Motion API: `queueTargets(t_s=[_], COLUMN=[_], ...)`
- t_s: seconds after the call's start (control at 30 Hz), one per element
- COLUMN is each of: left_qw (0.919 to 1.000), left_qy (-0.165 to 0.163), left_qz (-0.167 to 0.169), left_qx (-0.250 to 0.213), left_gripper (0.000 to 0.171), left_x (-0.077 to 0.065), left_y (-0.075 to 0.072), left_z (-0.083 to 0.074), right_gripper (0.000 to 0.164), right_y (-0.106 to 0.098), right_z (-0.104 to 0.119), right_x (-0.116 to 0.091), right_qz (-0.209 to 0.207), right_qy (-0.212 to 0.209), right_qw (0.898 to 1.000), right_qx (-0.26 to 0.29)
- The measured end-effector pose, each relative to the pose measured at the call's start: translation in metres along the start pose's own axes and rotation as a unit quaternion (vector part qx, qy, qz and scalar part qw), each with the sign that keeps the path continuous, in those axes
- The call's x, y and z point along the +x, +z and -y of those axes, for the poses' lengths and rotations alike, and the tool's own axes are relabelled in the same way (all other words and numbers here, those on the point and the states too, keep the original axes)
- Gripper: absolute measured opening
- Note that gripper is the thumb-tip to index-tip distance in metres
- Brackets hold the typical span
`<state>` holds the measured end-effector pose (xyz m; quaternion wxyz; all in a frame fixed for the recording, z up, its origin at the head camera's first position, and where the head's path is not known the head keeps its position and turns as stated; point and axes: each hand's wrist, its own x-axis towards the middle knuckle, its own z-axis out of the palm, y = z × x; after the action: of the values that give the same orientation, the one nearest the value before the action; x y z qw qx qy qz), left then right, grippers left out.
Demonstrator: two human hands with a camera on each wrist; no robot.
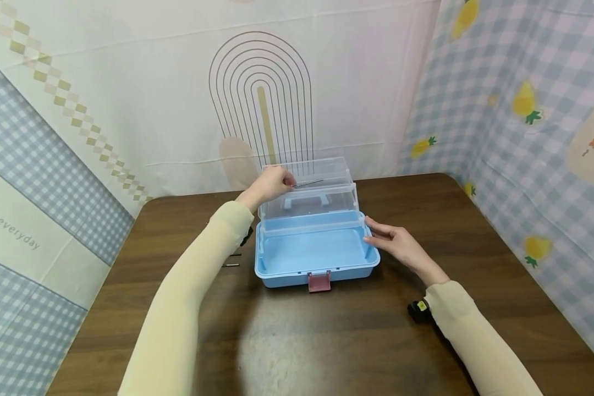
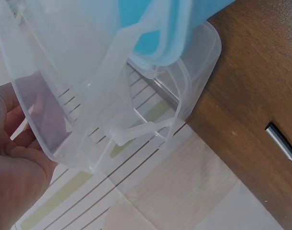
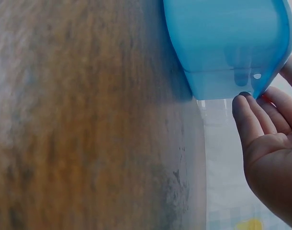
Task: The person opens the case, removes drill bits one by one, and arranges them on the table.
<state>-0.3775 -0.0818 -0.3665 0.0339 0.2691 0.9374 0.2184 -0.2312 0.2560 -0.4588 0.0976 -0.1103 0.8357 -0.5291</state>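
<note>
A light blue box (image 1: 312, 253) with a raised clear lid and tray (image 1: 322, 206) sits on the table. At the tray's upper left, my left hand (image 1: 275, 180) pinches a thin metal rod (image 1: 309, 182) that points right. The left wrist view shows the same hand (image 2: 21, 153) partly behind the clear plastic (image 2: 55, 115); its fingertips are blurred there. Over at the box's right end, the fingertips of my right hand (image 1: 397, 242) touch the rim. Seen from the right wrist, that hand's fingers (image 3: 251, 117) are extended against the blue end wall (image 3: 222, 52).
More thin metal rods (image 1: 231, 265) lie on the brown table (image 1: 356, 341), left of the box. A pink latch (image 1: 319, 282) hangs from the box's front. Patterned cloth (image 1: 178, 110) covers the walls behind and beside the table.
</note>
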Motion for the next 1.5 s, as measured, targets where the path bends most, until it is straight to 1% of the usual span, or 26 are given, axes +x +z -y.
queueTargets(t_s=[0.3,0.53,0.83,1.0,1.17,1.33,1.5], left_qw=[0.9998,0.9995,0.9987,0.9988,0.9997,0.9997,0.9995], left_qy=[-0.002,0.0,0.021,0.034,0.023,0.025,0.023], left_qz=[-0.016,-0.009,-0.008,-0.001,0.0,-0.004,-0.006], left_qx=[0.015,0.03,0.047,0.034,0.011,0.0,-0.022], left_gripper=[0.013,0.014,0.018,0.018,0.017,0.017,0.019], left_x=[-0.002,-0.003,-0.004,-0.004,-0.006,-0.006,-0.006], left_y=[0.0,0.002,0.004,0.003,-0.003,-0.01,-0.019], left_z=[0.0,-0.001,0.002,0.002,0.002,0.002,0.002], right_gripper=[0.069,0.069,0.069,0.069,0.07,0.07,0.07], right_y=[0.0,0.001,0.002,0.001,0.001,0.001,0.001], right_z=[0.0,-0.001,-0.003,-0.003,-0.003,-0.004,-0.005], right_x=[0.0,0.001,0.001,-0.002,-0.002,-0.001,0.0], right_qz=[-0.001,0.0,0.004,0.003,0.004,0.0,0.002], right_qy=[-0.002,-0.008,-0.014,-0.013,-0.011,-0.005,-0.004], right_qw=[1.0,1.0,1.0,1.0,1.0,1.0,1.0], right_qx=[0.002,-0.001,0.003,0.009,0.004,0.001,0.005])
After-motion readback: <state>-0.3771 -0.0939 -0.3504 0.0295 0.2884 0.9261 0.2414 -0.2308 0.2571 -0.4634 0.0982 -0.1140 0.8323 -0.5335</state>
